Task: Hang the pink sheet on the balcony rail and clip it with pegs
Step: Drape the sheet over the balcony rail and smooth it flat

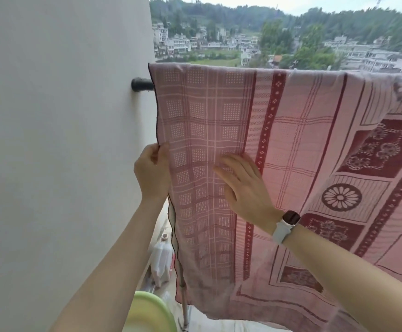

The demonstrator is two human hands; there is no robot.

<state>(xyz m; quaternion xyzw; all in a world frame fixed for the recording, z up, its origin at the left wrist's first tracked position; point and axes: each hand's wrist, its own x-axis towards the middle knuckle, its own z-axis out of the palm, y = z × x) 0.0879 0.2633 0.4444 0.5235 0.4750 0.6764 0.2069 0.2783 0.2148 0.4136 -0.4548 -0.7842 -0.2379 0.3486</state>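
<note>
The pink sheet (219,116), patterned with dark red checks and flowers, hangs draped over the balcony rail. Only the rail's dark end (142,85) shows, where it meets the wall. My left hand (152,171) pinches the sheet's left hem about halfway down. My right hand (243,188), with a white watch on the wrist, lies flat on the cloth with fingers spread. No pegs are in view.
A white wall (63,140) stands close on the left. Below the sheet are a light green basin (147,315), a white plastic bottle (161,257) on the floor and a thin metal post (184,305). Beyond the rail lie houses and wooded hills.
</note>
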